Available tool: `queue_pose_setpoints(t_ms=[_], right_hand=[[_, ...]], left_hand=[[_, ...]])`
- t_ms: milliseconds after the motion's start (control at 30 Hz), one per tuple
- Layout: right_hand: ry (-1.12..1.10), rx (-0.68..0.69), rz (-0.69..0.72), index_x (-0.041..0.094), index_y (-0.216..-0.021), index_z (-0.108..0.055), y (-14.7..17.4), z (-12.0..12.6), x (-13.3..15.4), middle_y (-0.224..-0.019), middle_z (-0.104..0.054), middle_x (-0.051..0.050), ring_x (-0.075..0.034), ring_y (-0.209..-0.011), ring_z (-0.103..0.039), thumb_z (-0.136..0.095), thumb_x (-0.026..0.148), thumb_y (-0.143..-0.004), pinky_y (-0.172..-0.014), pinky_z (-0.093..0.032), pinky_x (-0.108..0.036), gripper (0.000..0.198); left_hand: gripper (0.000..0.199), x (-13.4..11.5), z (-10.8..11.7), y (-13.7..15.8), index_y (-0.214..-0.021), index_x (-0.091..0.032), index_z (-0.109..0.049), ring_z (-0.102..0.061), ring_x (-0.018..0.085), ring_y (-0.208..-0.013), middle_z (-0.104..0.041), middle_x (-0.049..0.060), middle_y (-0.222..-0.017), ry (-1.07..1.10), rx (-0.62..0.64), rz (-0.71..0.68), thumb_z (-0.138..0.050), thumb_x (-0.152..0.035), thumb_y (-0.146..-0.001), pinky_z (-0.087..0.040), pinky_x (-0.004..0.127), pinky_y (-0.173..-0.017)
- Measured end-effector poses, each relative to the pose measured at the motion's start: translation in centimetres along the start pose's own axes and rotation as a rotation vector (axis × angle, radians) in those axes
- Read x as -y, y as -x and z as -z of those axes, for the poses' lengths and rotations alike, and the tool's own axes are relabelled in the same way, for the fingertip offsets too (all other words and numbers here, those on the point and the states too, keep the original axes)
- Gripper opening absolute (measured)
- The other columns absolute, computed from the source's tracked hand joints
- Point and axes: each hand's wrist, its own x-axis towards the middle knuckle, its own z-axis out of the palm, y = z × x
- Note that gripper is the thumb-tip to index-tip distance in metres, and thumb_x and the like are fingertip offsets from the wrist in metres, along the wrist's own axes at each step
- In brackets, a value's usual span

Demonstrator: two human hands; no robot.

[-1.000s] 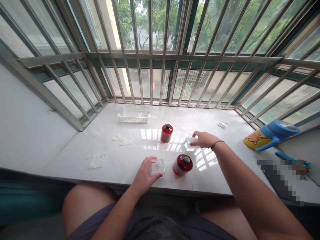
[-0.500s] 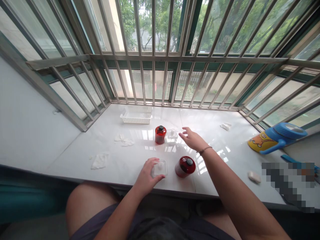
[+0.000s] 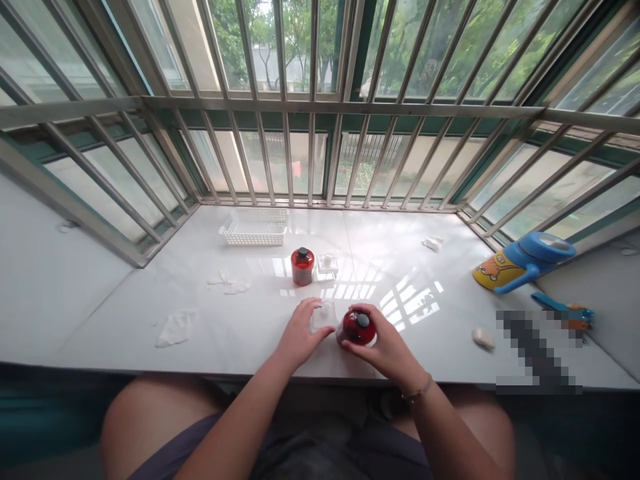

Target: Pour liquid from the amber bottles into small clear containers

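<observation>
My left hand (image 3: 303, 337) curves around a small clear square container (image 3: 323, 316), thumb at its near side and fingertips at its far left edge. Just to the right, my right hand (image 3: 383, 337) is wrapped around a dark red round bottle (image 3: 356, 328) with a black cap. The bottle stands upright, close beside the clear container. Farther back stands another red bottle (image 3: 303, 268) with a black cap, and right against it sits a second clear square container (image 3: 328, 265).
A white perforated basket (image 3: 255, 230) stands at the back left. Crumpled tissues (image 3: 176, 328) lie on the left and a tissue (image 3: 433, 244) at the back right. On the right are a blue and yellow flask (image 3: 520, 263) and a pale lump (image 3: 483, 338). Metal bars (image 3: 330, 107) enclose the ledge.
My right hand has come back from near the far clear container and taken hold of the near red bottle. My left hand stays at the near clear container. The view has shifted slightly.
</observation>
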Motion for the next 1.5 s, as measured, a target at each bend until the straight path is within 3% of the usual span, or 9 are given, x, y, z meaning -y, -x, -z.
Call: queue_pose_setpoints(t_ms=[267,500,667,767,900,1133,1300,1400,1500], right_hand=[[0.168,-0.55,-0.253,0.029,-0.152,-0.043,-2.0,5.5,-6.1,-0.148,-0.062,-0.013,-0.031,-0.123,-0.069,-0.082,0.063,-0.08,-0.111,-0.053,-0.048,0.088],[0.242,-0.568,-0.336,0.03,-0.157,-0.036,-6.2,8.5,-8.2,-0.144,-0.066,-0.012,-0.029,-0.119,-0.07,-0.08,0.065,-0.078,-0.105,-0.054,-0.042,0.096],[0.255,-0.581,-0.352,0.03,-0.157,-0.035,-8.9,9.7,-9.0,-0.146,-0.065,-0.012,-0.028,-0.119,-0.07,-0.078,0.061,-0.079,-0.103,-0.053,-0.039,0.094],[0.252,-0.577,-0.361,0.03,-0.157,-0.035,-10.1,10.5,-9.5,-0.145,-0.065,-0.012,-0.028,-0.119,-0.069,-0.077,0.06,-0.08,-0.104,-0.053,-0.038,0.093],[0.247,-0.555,-0.371,0.029,-0.158,-0.036,-10.9,11.7,-10.3,-0.136,-0.07,-0.011,-0.028,-0.114,-0.071,-0.08,0.059,-0.078,-0.103,-0.053,-0.038,0.096],[0.274,-0.539,-0.41,0.028,-0.16,-0.038,-10.6,13.9,-11.5,-0.131,-0.072,-0.012,-0.03,-0.108,-0.071,-0.082,0.059,-0.077,-0.101,-0.054,-0.041,0.099],[0.288,-0.556,-0.379,0.027,-0.162,-0.033,-10.0,14.0,-11.6,-0.135,-0.07,-0.014,-0.033,-0.114,-0.07,-0.083,0.063,-0.074,-0.106,-0.052,-0.047,0.107],[0.269,-0.565,-0.315,0.025,-0.165,-0.023,-9.1,13.8,-11.5,-0.15,-0.06,-0.019,-0.035,-0.123,-0.068,-0.086,0.066,-0.071,-0.107,-0.054,-0.049,0.12],[0.261,-0.63,-0.235,0.022,-0.165,-0.014,-6.8,13.3,-11.1,-0.169,-0.036,-0.026,-0.036,-0.144,-0.056,-0.082,0.071,-0.074,-0.115,-0.052,-0.05,0.123]], left_hand=[[0.05,-1.3,-7.2,-7.5,-0.14,-0.031,-0.06,-0.049,0.034,-0.157,-0.042,0.007,-0.176,0.004,0.14,0.057,-0.081,-0.037,-0.095,-0.044,0.053,-0.127],[0.058,-2.5,-13.9,-15.7,-0.156,-0.031,-0.051,-0.049,0.038,-0.157,-0.02,0.01,-0.184,0.053,0.206,0.098,-0.07,-0.033,-0.102,-0.043,0.055,-0.128],[0.077,-3.4,-15.0,-16.4,-0.171,-0.026,-0.03,-0.021,0.039,-0.169,-0.014,0.016,-0.184,0.034,0.189,0.102,-0.062,-0.023,-0.102,-0.035,0.063,-0.132],[0.078,-4.8,-13.6,-13.7,-0.171,-0.026,-0.031,-0.019,0.035,-0.17,-0.016,0.012,-0.184,0.021,0.186,0.045,-0.064,-0.023,-0.1,-0.031,0.058,-0.136],[0.053,-7.4,-9.5,-8.5,-0.157,-0.029,-0.053,-0.053,0.033,-0.155,-0.047,0.008,-0.172,0.012,0.202,-0.146,-0.059,-0.03,-0.104,-0.049,0.053,-0.126],[0.017,-7.3,0.9,-3.1,-0.12,-0.027,-0.072,-0.068,0.029,-0.136,-0.077,0.007,-0.134,-0.162,-0.282,-0.312,-0.062,-0.027,-0.106,-0.054,0.051,-0.12],[0.06,-3.8,5.6,-5.5,-0.15,-0.024,-0.055,-0.048,0.036,-0.156,-0.055,0.014,-0.163,-0.292,-0.494,-0.102,-0.076,-0.042,-0.097,-0.041,0.059,-0.131],[0.097,-2.2,6.7,-8.9,-0.161,-0.023,-0.041,-0.042,0.041,-0.159,-0.046,0.019,-0.17,-0.226,-0.342,0.099,-0.091,-0.051,-0.082,-0.039,0.061,-0.13],[0.098,-1.4,6.9,-12.3,-0.158,-0.022,-0.046,-0.039,0.043,-0.16,-0.045,0.02,-0.17,-0.21,-0.165,0.102,-0.094,-0.051,-0.077,-0.035,0.06,-0.131]])
